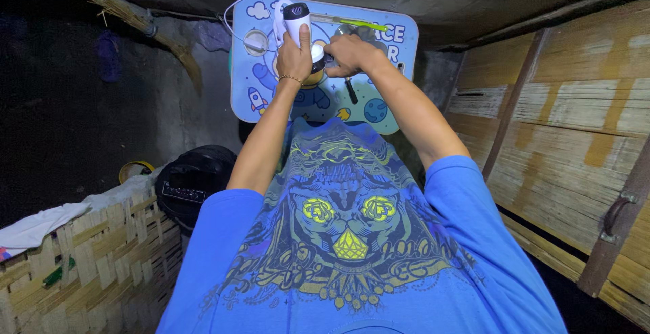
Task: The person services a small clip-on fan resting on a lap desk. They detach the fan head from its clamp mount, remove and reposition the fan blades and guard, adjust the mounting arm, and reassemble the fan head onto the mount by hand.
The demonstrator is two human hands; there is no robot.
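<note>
— What is the left hand [293, 55] doing?

— It is closed around a white handheld tool [295, 21] with a dark tip, holding it upright above a small blue worktop [399, 70] printed with space cartoons. A thin bracelet sits on that wrist.

— And the right hand [347, 54]?

— It is curled, fingers pinched on a small round object [317, 55] just beside the left hand. The object is mostly hidden between the two hands, so I cannot tell what it is.

— What else lies on the worktop?

— A thin white cord [233, 19] loops over the far left corner, near a round recess [256, 41]. A green-tipped stick-like tool [349, 22] lies along the far edge, and a dark slim tool [351, 91] lies just below the right hand.

— And around the person?

— They wear a blue shirt [352, 239] with a yellow and grey graphic. A woven bamboo wall [569, 131] runs on the right; a woven basket [88, 266] holding white cloth [37, 225] sits on the left, near a black round appliance [193, 181].
</note>
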